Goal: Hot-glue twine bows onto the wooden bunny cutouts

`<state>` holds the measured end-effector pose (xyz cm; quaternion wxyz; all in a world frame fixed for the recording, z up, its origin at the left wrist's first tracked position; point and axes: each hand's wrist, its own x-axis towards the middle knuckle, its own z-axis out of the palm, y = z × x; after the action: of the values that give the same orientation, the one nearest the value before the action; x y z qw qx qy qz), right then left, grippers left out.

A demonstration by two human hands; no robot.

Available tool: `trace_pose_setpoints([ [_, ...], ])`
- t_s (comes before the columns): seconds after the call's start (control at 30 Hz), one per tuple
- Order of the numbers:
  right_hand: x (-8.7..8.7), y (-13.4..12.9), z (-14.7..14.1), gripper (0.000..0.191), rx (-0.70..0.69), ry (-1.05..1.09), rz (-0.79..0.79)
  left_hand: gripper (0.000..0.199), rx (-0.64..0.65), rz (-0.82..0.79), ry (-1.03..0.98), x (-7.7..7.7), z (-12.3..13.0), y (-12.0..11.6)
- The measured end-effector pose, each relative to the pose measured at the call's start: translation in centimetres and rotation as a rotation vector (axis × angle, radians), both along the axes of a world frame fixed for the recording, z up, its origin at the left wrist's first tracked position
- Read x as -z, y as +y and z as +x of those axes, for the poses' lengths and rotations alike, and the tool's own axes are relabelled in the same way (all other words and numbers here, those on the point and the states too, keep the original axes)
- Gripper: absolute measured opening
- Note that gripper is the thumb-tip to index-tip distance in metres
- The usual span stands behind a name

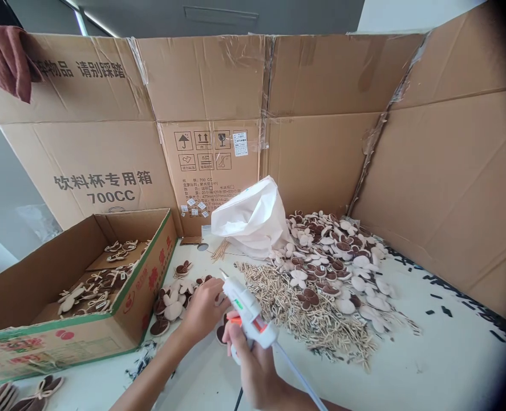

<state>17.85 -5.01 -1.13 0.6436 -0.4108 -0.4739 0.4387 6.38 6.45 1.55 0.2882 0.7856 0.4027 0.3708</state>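
The right hand (pixel 255 365) grips a white hot glue gun (pixel 246 305) in closed fingers (pixel 235 337), its nozzle (pixel 223 275) just beside the left hand (pixel 201 313). Whether those curled fingers (pixel 218 298) hold anything, I cannot tell.

The large cardboard carton (pixel 85 171) reads "饮料杯专用箱" and "700CC" in black, and its upper flap (pixel 101 69) reads "请别踩踏". The next panel (pixel 210 171) bears handling symbols (pixel 201 141) and a printed block (pixel 205 185) with "700 CC"; its smaller print is illegible.
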Motion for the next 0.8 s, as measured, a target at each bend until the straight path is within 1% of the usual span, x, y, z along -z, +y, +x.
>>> trace_pose_setpoints([
  [0.03,-0.3,0.4,0.1,0.032,-0.019,0.057,-0.007,0.019,-0.003,0.011,0.029,-0.4,-1.1,-0.6],
  [0.1,-1.0,1.1,0.2,0.03,0.005,0.139,-0.033,0.022,-0.043,-0.016,0.026,-0.9,-3.3,-1.8],
  [0.17,-1.5,1.5,0.3,0.03,0.027,0.133,-0.055,0.026,-0.085,-0.084,-0.031,-1.2,-5.0,-3.0],
  [0.27,-1.3,1.8,0.4,0.035,0.105,0.08,-0.098,0.032,-0.081,-0.245,-0.136,-0.8,-6.3,-4.2],
  [0.37,-0.8,2.0,0.5,0.041,0.145,0.008,-0.112,0.034,-0.023,-0.348,-0.222,0.1,-6.2,-5.0],
  [0.5,-0.6,2.2,0.6,0.043,0.11,-0.05,-0.087,0.036,0.011,-0.368,-0.248,0.8,-5.4,-5.3],
  [0.6,-0.7,2.3,0.6,0.045,0.084,-0.058,-0.092,0.037,0.009,-0.353,-0.236,0.8,-5.3,-5.4],
  [0.8,-0.8,2.1,0.7,0.048,0.067,-0.029,-0.135,0.035,0.006,-0.3,-0.167,0.1,-5.6,-5.7],
])
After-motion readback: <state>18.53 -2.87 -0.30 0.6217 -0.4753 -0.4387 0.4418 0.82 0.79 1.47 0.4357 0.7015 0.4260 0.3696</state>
